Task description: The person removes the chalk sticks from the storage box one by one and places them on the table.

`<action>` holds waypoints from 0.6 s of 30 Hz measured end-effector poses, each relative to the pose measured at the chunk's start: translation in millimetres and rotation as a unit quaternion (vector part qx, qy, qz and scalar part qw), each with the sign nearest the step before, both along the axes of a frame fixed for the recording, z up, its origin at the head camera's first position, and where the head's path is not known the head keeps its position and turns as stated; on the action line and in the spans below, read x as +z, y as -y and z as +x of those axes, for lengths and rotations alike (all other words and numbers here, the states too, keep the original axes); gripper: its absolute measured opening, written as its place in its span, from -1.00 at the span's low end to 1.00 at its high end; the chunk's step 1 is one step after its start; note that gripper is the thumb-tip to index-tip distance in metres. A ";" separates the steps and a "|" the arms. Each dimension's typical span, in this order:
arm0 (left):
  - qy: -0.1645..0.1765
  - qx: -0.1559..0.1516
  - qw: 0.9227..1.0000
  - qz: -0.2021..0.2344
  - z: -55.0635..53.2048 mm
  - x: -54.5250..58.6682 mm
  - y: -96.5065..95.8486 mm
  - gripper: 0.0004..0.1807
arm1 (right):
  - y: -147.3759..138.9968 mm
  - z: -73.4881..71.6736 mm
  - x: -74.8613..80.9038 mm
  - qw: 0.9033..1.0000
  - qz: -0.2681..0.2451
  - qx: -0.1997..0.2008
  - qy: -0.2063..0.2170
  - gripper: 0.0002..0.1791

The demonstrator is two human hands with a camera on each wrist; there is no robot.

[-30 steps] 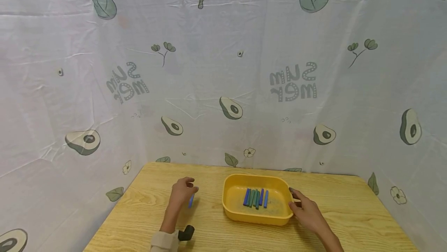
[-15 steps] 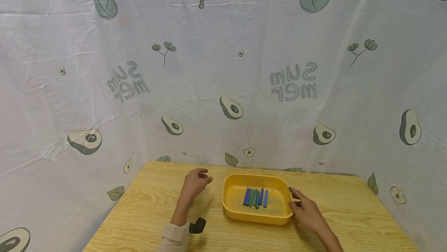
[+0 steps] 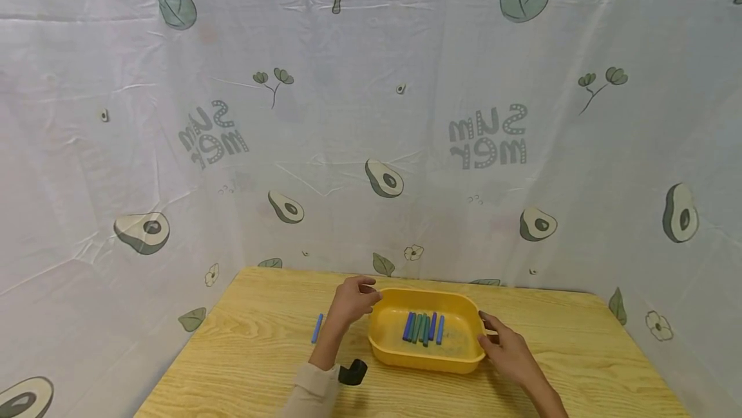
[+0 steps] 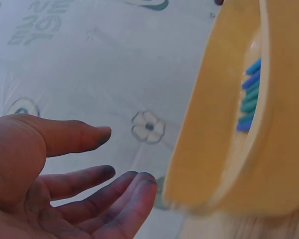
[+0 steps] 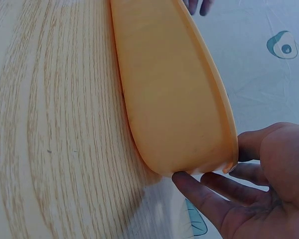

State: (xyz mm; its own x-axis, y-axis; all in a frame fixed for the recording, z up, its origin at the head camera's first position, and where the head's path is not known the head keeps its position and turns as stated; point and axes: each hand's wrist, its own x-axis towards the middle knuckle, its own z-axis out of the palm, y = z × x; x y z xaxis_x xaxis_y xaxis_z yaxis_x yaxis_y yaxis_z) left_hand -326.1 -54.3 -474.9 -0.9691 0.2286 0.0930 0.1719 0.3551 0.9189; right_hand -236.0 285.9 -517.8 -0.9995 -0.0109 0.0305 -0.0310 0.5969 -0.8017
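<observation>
In the head view, my left hand (image 3: pixel 353 301) hovers at the left rim of a yellow plastic tub (image 3: pixel 426 361), holding nothing. The left wrist view shows its fingers (image 4: pixel 134 204) loosely bent and smudged at the tips, apart from the tub. My right hand (image 3: pixel 510 350) holds the tub's right end; in the right wrist view its fingers (image 5: pixel 204 196) touch the outer wall near the rim. Several blue and green sticks that look like chalk (image 3: pixel 420 328) lie side by side inside, among coloured dust. One blue stick (image 3: pixel 317 328) lies on the table, left of my left forearm.
The tub stands on a light wood-grain table (image 3: pixel 249 341). Behind and beside it hangs a pale curtain (image 3: pixel 324 134) printed with avocados and leaves. A black strap mount (image 3: pixel 352 373) sits on my left wrist.
My left hand has moved right, from over the lone blue stick to the tub's left rim, uncovering the stick. The right hand and tub have barely moved.
</observation>
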 end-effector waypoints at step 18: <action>0.040 -0.022 0.999 0.000 -1.3 -30.4 -57.3 -0.44 | 0.1 2.2 0.6 1.000 -0.007 -0.003 -0.002 -0.35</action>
